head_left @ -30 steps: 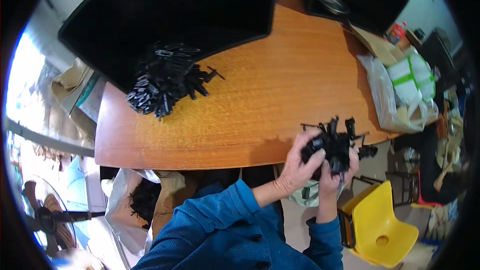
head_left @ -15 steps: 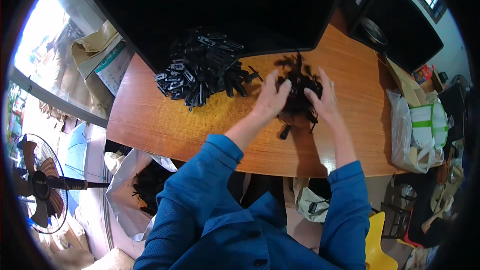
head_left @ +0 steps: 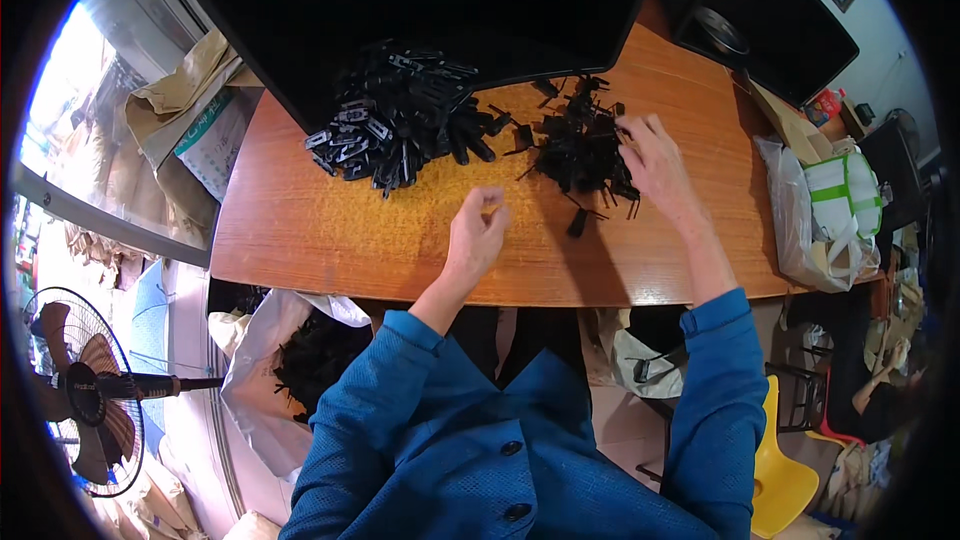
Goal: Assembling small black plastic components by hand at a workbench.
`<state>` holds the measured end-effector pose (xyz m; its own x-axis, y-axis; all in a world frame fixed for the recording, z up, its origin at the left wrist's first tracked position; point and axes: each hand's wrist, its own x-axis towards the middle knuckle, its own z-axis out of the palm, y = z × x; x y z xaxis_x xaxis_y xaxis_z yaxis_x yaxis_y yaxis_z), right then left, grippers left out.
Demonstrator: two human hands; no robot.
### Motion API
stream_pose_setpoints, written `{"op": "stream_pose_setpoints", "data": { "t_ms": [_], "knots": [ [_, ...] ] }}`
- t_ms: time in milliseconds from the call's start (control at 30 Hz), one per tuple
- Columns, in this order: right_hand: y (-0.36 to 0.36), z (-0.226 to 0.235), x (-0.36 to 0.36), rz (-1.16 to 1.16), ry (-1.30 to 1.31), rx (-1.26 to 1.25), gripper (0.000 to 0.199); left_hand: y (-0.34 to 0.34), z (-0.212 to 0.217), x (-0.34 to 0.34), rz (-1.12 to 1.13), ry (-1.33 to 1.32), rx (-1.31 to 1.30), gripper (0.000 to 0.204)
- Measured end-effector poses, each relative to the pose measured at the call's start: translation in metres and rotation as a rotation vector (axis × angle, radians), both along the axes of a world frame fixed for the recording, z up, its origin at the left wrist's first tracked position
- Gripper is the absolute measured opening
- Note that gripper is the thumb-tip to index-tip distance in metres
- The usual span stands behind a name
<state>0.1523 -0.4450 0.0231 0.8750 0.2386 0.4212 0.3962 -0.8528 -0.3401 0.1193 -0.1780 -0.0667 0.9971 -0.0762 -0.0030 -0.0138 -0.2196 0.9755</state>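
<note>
Your right hand [head_left: 655, 165], at the loose black parts [head_left: 585, 150] right of upper centre: fingertips partly hidden, grip cannot be told. Your left hand [head_left: 476, 235], mid-frame: half-curled, empty. Surface [head_left: 300, 230]: roomy left of centre, front edge beneath both wrists.

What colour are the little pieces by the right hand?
The small plastic pieces are black, seen best in the head view.
</note>
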Motion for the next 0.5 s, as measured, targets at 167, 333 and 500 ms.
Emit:
{"op": "stream_pose_setpoints", "data": {
  "t_ms": [167, 333, 500],
  "knots": [
    [0.026, -0.025, -0.058, 0.225, 0.211, 0.012, 0.038, 0.025, -0.023, -0.035, -0.012, -0.016, -0.179, 0.013],
    [0.034, -0.054, -0.064, 0.074, 0.239, -0.312, 0.036, 0.027, -0.025, -0.052, -0.128, -0.101, -0.151, 0.007],
    [0.031, -0.055, -0.056, 0.124, 0.189, -0.230, 0.028, 0.032, -0.016, -0.045, -0.136, -0.020, -0.156, 0.007]
  ]
}}
